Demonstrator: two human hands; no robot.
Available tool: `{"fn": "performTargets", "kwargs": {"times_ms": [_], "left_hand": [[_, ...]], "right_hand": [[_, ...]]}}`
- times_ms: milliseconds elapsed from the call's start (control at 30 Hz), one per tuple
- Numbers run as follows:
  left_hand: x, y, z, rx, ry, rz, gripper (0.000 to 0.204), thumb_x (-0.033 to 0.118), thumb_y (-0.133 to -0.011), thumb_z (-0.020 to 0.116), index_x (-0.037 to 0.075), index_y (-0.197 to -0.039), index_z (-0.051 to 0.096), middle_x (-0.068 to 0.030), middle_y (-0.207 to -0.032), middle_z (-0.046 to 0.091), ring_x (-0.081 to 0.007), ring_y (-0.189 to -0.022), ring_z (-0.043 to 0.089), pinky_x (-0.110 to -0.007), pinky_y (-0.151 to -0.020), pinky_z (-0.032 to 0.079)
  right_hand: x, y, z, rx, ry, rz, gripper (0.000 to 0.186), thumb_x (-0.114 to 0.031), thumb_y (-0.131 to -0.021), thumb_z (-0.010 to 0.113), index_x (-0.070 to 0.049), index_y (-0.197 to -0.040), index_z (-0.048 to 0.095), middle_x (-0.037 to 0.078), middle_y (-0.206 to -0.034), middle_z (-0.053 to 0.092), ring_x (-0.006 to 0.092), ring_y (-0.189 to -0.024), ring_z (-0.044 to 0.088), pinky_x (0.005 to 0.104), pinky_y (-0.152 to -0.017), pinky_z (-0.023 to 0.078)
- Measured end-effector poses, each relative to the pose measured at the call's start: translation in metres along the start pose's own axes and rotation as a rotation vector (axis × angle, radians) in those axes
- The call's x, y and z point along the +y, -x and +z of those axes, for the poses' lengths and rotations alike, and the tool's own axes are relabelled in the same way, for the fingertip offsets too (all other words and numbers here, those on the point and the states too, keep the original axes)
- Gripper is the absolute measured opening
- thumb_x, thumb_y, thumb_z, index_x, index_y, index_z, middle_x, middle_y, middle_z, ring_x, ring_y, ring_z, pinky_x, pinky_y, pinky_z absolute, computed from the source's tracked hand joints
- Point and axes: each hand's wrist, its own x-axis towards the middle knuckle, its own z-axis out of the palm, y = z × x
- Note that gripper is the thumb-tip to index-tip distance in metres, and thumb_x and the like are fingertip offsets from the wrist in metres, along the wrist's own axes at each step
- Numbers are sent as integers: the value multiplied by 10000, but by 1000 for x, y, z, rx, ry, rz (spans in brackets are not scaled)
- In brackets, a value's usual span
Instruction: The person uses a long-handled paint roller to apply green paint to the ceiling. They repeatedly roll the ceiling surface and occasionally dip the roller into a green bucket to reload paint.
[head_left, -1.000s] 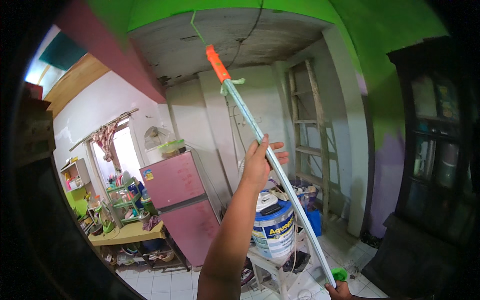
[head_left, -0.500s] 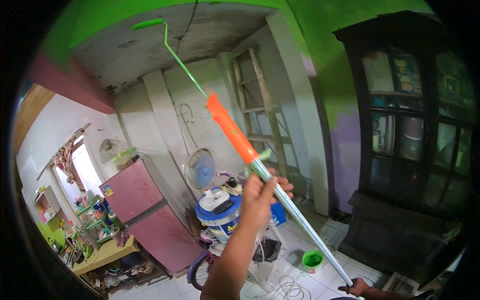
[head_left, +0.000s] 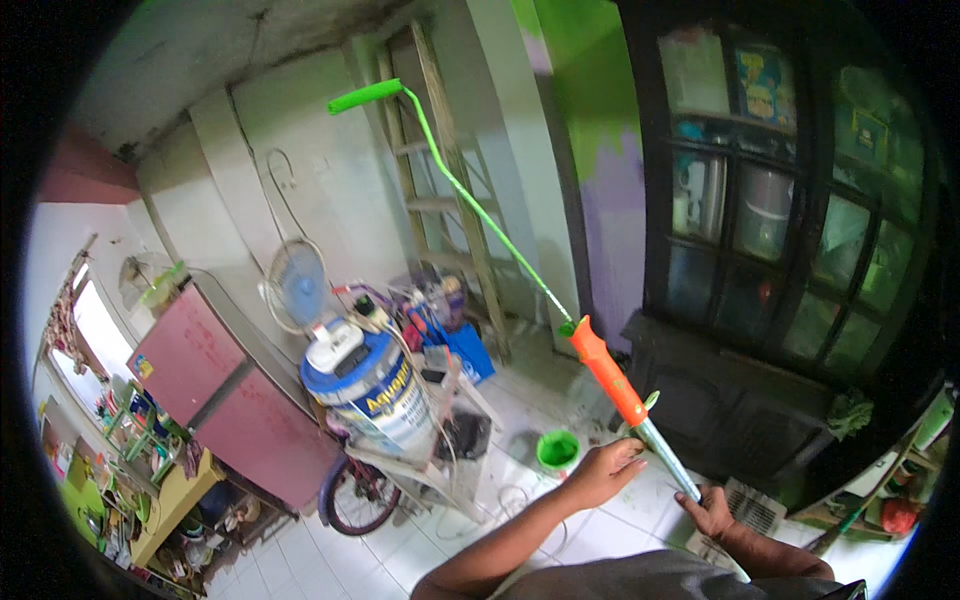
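A paint roller [head_left: 365,96] with a bright green sleeve and a paint-smeared bent rod slants up and left across the view. Its orange handle [head_left: 606,372] sits on a silver extension pole [head_left: 668,455]. Low on that pole, my right hand [head_left: 712,514] is closed around it. Just left of the pole is my left hand [head_left: 607,473], its fingers loosely apart and their tips close to the metal; whether they touch it cannot be made out. On the tiled floor beyond stands a small bucket [head_left: 557,466] with green paint inside.
A dark glass-fronted cabinet [head_left: 725,375] stands at right. At left are a pink fridge [head_left: 262,440], a fan [head_left: 297,285], and a blue-and-white paint pail [head_left: 385,400] on a stand. A wooden ladder [head_left: 455,150] leans on the back wall. Coiled cable [head_left: 515,500] lies near the bucket.
The roller has come down from the ceiling area, toward me and rightward in view. My left hand has moved down and off its grip on the pole. The view has turned downward and right.
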Motion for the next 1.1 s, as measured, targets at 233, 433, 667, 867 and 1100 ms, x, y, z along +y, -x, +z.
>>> {"fn": "performTargets", "kwargs": {"times_ms": [233, 433, 667, 867, 1100], "left_hand": [[-65, 49, -5, -88, -92, -276, 344, 152, -972, 611, -9, -1271, 557, -137, -1149, 676, -183, -1083, 640, -314, -951, 492], [-138, 96, -9, 45, -35, -417, 323, 158, -965, 619, -18, -1232, 580, -123, -1080, 683, -163, -1049, 632, -303, -929, 485], [-230, 148, -2, 66, -89, -656, 469, 381, -937, 624, -29, -1164, 601, -74, -903, 658, -151, -784, 627, -319, -700, 542], [-274, 175, 4, 69, -120, -854, 468, 322, -919, 652, -41, -1209, 594, -134, -991, 687, -207, -808, 690, -351, -688, 573], [-329, 240, -6, 299, 79, -1047, 399, 277, -925, 642, -24, -1181, 593, -131, -994, 669, -235, -789, 676, -370, -666, 583]], "right_hand": [[93, 69, -63, 77, 136, 148, 432, -341, -886, 711, 64, -758, 631, 70, -622, 595, 131, -587, 507, 359, -513, 403], [148, 152, -88, 244, 313, 230, 484, -337, -896, 687, 24, -614, 529, 58, -505, 492, 138, -507, 409, 380, -470, 328], [155, 215, -144, 198, 780, 198, 423, -302, -805, 756, -40, -603, 493, 191, -548, 523, 392, -464, 485, 450, -469, 389], [148, 200, -140, 256, 1040, -166, 384, -292, -769, 805, -63, -657, 518, 148, -525, 507, 386, -483, 539, 464, -451, 414], [173, 158, -121, 139, 1181, -240, 369, -325, -805, 781, -62, -711, 541, 175, -628, 575, 385, -624, 613, 478, -534, 456]]}}
